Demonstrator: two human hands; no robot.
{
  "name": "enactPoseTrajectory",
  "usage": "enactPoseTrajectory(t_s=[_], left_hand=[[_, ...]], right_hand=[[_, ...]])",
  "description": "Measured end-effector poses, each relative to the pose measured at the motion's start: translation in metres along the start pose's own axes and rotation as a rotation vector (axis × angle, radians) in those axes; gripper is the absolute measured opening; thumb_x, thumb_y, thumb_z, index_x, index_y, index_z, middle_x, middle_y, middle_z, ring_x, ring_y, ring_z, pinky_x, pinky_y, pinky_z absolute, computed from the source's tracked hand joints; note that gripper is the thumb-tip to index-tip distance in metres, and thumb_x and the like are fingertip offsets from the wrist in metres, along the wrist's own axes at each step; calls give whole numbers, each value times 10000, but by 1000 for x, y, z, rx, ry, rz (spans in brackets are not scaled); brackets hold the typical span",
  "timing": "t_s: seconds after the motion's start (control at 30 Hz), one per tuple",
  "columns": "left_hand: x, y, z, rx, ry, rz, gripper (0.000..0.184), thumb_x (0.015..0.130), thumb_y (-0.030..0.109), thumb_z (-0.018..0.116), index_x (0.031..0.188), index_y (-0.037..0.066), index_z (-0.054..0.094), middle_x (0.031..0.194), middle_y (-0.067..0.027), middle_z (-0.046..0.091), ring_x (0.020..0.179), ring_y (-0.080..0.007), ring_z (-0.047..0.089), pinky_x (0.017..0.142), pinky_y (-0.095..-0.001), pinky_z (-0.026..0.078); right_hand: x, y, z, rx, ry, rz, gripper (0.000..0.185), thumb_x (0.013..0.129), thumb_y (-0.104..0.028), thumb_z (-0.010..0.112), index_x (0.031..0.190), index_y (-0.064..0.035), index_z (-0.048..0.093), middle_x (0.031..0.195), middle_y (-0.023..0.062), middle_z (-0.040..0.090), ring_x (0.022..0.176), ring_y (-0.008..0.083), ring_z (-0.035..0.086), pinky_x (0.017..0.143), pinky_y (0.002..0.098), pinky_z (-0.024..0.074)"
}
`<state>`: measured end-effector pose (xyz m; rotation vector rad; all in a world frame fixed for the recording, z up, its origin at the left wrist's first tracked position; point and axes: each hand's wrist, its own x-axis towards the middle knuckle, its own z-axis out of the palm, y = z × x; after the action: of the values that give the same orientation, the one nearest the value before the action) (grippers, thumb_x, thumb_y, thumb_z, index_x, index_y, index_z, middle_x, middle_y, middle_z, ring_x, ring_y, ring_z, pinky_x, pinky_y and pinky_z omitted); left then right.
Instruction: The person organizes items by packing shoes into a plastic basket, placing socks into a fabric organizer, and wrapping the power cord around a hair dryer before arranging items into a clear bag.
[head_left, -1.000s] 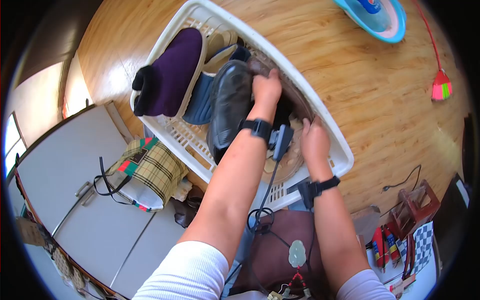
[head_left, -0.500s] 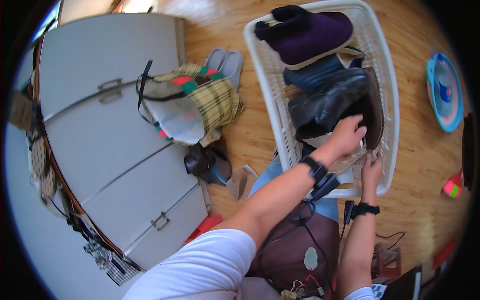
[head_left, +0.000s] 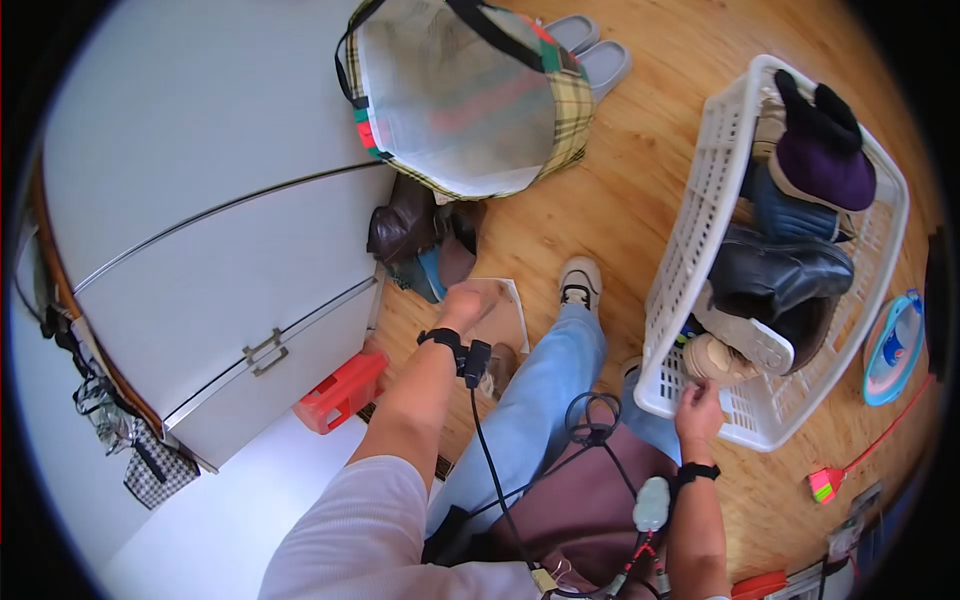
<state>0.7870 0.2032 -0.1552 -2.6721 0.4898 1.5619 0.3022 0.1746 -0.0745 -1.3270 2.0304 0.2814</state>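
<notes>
Right fingers [head_left: 693, 388] by white basket [head_left: 770, 433]; wood floor [head_left: 640, 165], pale cabinet [head_left: 220, 110] opposite.

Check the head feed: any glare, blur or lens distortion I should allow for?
Head view: strong fisheye, with dark corners and bowed seams on the cabinet; head view: the white surface below it is washed out; head view: fine detail is soft, but the left hand and right hand are readable.

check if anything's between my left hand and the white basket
Yes: your left leg, in blue jeans, and the pale shoe on that foot lie between your left hand and the white basket. The basket's slatted side also faces that hand, so lifting over both looks likely to be needed.
</notes>
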Motion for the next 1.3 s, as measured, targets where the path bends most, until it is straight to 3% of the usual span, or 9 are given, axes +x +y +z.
enactPoseTrajectory(t_s=[0.2,0.4,0.5,0.67,0.83,0.93,1.03,1.2,1.3], left_hand=[[70,35,10,301,347,232,556,738,186,571,1248,1,448,1154,-264,538,1082,-381,521,919,-399,420],[158,40,24,521,224,-106,415,775,206,529,1096,-55,557,1130,-244,566,1090,-344,538,904,-407,448],[137,34,17,509,193,-135,313,786,245,539,941,0,657,1047,-226,609,1049,-337,565,867,-407,475],[80,-14,9,888,178,346,263,826,272,497,867,73,665,887,-176,636,866,-379,596,742,-470,472],[-55,62,-23,548,74,643,358,854,247,553,643,-40,508,688,-262,541,665,-449,513,575,-488,392],[-145,125,-38,222,-112,534,376,854,218,572,610,-48,467,552,-176,467,505,-290,451,497,-394,351],[-218,185,-45,137,-292,552,387,852,211,591,586,-45,475,503,-111,431,480,-162,402,464,-344,336],[-283,256,1,161,-616,747,389,854,204,602,555,-17,492,469,-52,435,465,-102,376,435,-297,323],[-303,297,70,29,-926,706,410,871,209,588,517,26,491,459,-2,457,451,-81,402,427,-272,334]], right_hand=[[7,9,14,82,115,2,131,829,-214,585,801,-86,579,611,84,586,560,261,582,533,360,446],[26,12,16,85,101,-39,185,826,-161,574,715,-17,539,562,119,526,469,237,482,493,348,403],[34,-13,11,-188,44,-2,178,771,-204,556,709,-37,554,625,161,582,578,339,580,529,426,430],[29,-31,4,-323,-13,88,184,765,-250,533,760,-70,567,665,167,615,611,365,598,562,475,461],[8,-40,-7,-258,-102,99,173,753,-200,580,829,-46,563,847,169,637,819,334,611,684,438,485],[-9,-53,-21,-164,-108,114,259,759,-232,619,916,-30,582,959,175,619,929,327,586,783,397,475],[-20,-68,-54,534,-95,124,526,732,-292,701,1147,-20,528,1073,169,580,1022,299,560,833,366,465],[-30,-79,-132,1070,-596,-365,1051,666,-394,782,1427,-42,148,1360,153,375,1270,238,361,998,352,339],[-30,-59,-157,1148,-494,-419,1080,657,-413,784,1433,-46,127,1391,165,338,1295,249,318,1051,357,272]])
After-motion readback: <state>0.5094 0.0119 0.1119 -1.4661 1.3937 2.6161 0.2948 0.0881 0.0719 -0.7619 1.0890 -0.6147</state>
